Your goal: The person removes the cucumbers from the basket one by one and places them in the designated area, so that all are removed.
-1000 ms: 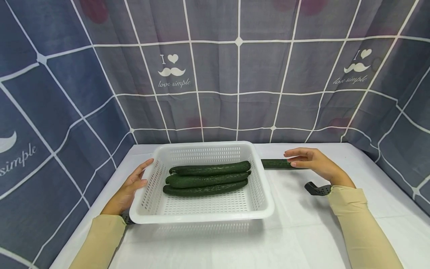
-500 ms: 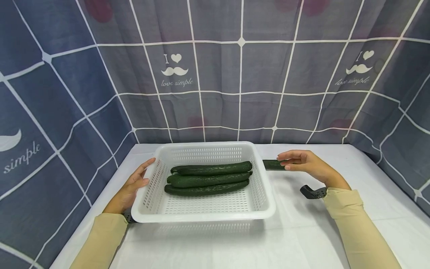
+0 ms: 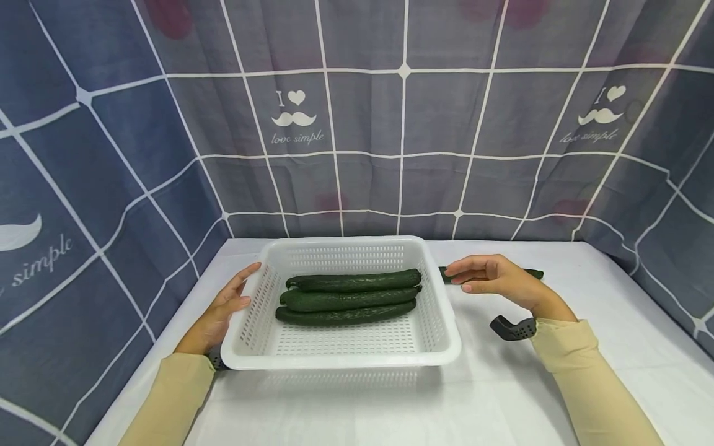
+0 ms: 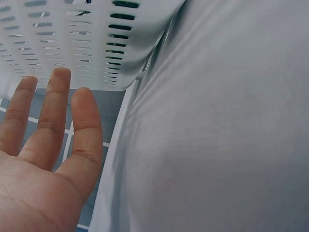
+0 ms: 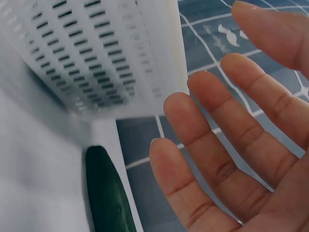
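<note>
A white slotted plastic basket [image 3: 340, 362] sits in the middle of the head view. Inside it, three dark green cucumbers [image 3: 351, 300] lie side by side across its width. My left hand [image 3: 222, 310] is at the basket's left side, its fingers extended along the slotted wall, as the left wrist view also shows. Just off the right rim hovers my right hand [image 3: 496, 282], fingers spread and slightly bent, holding nothing. Behind that hand another cucumber [image 3: 533, 273] lies on the table, partly hidden by it; the right wrist view shows one end of this cucumber [image 5: 108, 193] beneath the fingers.
A white cloth [image 3: 346, 415] covers the table. Grey-blue checked curtains [image 3: 362, 124] with white lines and printed lettering enclose the back and both sides. Black camera mounts [image 3: 513, 328] are strapped at the wrists.
My right hand has moved left, past the lone cucumber, to near the basket's right rim; that cucumber's right end now shows. The left hand stays by the left side.
</note>
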The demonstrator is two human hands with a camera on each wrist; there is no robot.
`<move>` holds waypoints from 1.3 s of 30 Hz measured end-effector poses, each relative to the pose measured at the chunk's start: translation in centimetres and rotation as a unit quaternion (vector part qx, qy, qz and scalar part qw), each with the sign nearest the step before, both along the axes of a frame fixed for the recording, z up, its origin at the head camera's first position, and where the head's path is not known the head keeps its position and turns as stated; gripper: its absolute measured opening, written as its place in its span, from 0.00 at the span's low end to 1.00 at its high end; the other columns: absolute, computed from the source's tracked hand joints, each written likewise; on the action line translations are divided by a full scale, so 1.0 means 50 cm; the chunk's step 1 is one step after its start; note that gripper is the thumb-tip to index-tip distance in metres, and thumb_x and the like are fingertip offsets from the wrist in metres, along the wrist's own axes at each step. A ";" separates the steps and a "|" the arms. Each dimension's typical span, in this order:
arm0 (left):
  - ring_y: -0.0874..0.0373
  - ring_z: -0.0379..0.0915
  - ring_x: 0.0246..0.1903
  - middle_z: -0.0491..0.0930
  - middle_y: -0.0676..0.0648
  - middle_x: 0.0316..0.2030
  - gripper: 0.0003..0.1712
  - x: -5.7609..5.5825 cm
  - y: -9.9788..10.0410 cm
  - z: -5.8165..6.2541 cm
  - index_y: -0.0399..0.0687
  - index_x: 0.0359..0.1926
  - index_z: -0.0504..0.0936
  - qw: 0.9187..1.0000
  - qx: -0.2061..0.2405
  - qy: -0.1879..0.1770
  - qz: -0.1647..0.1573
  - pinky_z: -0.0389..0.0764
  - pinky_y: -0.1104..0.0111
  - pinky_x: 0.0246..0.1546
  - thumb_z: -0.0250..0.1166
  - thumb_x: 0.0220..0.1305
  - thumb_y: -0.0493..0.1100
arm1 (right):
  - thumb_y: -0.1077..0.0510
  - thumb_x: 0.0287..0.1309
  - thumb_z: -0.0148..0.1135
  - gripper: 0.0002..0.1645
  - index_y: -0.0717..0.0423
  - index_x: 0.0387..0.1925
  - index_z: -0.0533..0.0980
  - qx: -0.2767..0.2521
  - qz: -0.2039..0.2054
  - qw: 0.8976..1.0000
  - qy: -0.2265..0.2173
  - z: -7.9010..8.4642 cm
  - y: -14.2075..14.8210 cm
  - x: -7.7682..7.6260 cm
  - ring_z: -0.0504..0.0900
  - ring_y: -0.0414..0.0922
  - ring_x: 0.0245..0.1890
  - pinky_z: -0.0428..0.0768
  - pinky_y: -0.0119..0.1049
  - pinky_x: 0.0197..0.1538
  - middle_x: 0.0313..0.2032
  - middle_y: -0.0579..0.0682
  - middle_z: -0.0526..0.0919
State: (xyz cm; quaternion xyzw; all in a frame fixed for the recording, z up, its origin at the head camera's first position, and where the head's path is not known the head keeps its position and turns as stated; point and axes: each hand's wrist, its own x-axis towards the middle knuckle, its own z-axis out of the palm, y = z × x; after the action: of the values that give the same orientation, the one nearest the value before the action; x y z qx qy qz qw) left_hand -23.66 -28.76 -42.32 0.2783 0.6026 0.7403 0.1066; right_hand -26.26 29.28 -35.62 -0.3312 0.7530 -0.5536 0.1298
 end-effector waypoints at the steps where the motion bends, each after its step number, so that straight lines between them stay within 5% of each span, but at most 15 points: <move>1: 0.60 0.74 0.63 0.69 0.59 0.72 0.35 0.000 0.001 0.000 0.74 0.79 0.66 1.000 -0.003 -0.002 0.004 0.83 0.63 0.55 0.57 0.79 0.40 | 0.71 0.72 0.62 0.21 0.70 0.64 0.79 0.001 0.003 1.000 -0.001 0.001 -0.003 0.002 0.87 0.45 0.60 0.83 0.35 0.59 0.60 0.50 0.87; 24: 0.60 0.74 0.64 0.68 0.58 0.72 0.35 0.001 0.002 0.000 0.73 0.80 0.66 1.000 -0.001 0.005 0.002 0.83 0.63 0.56 0.56 0.80 0.39 | 0.71 0.70 0.66 0.22 0.75 0.63 0.77 0.013 0.059 0.998 0.020 0.061 -0.069 0.015 0.87 0.45 0.57 0.84 0.36 0.59 0.60 0.52 0.87; 31: 0.61 0.73 0.64 0.69 0.59 0.72 0.35 0.000 0.004 0.001 0.73 0.79 0.66 1.000 -0.002 0.001 0.007 0.83 0.62 0.56 0.57 0.79 0.39 | 0.69 0.71 0.66 0.23 0.73 0.64 0.78 0.045 0.074 0.996 0.017 0.081 -0.092 0.004 0.87 0.52 0.58 0.84 0.37 0.59 0.60 0.49 0.87; 36: 0.61 0.72 0.64 0.69 0.60 0.71 0.35 -0.001 0.004 0.001 0.75 0.78 0.67 1.000 -0.010 0.001 0.015 0.82 0.62 0.56 0.57 0.78 0.40 | 0.67 0.70 0.67 0.24 0.69 0.65 0.79 0.064 0.069 0.996 0.012 0.098 -0.111 -0.002 0.85 0.58 0.58 0.84 0.38 0.58 0.61 0.60 0.85; 39: 0.62 0.72 0.64 0.69 0.60 0.71 0.35 -0.001 0.003 -0.001 0.76 0.78 0.67 1.000 -0.011 0.001 0.017 0.82 0.62 0.56 0.57 0.78 0.40 | 0.67 0.70 0.67 0.24 0.69 0.65 0.78 0.070 0.069 0.995 0.008 0.106 -0.123 -0.009 0.85 0.58 0.58 0.84 0.38 0.57 0.61 0.58 0.85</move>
State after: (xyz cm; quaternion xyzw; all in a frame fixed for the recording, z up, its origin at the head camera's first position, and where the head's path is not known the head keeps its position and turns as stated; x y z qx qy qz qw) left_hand -23.72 -28.62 -42.37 0.2673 0.6159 0.7348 0.0963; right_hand -26.69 23.12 -30.32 -0.3769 0.7661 -0.4868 0.1845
